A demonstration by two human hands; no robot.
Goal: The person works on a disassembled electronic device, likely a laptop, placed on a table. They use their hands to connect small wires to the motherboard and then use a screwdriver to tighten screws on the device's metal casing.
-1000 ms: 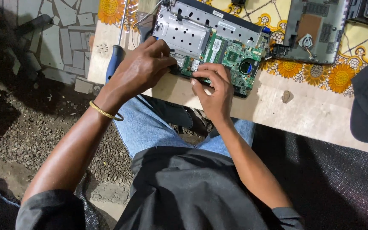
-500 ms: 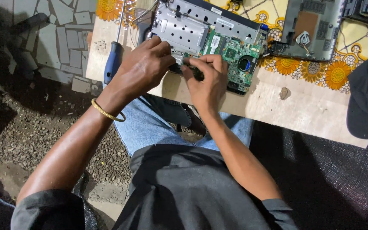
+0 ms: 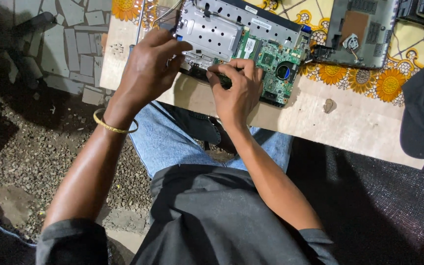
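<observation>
On worktop point(image 3: 359, 122) edge: opened laptop base point(image 3: 244, 46), green board exposed | left hand point(image 3: 148, 68) grips its left side | right hand point(image 3: 239, 88) pinches front edge | likely stiff, fragile; hold metal frame, not board.

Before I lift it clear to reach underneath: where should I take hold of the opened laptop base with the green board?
Probably by the two short side edges of the opened laptop base, coming in from left and right. The bare green circuit board faces up, so pressing on top looks risky. Both hands, left hand and right hand, rest on its near edge.
</observation>
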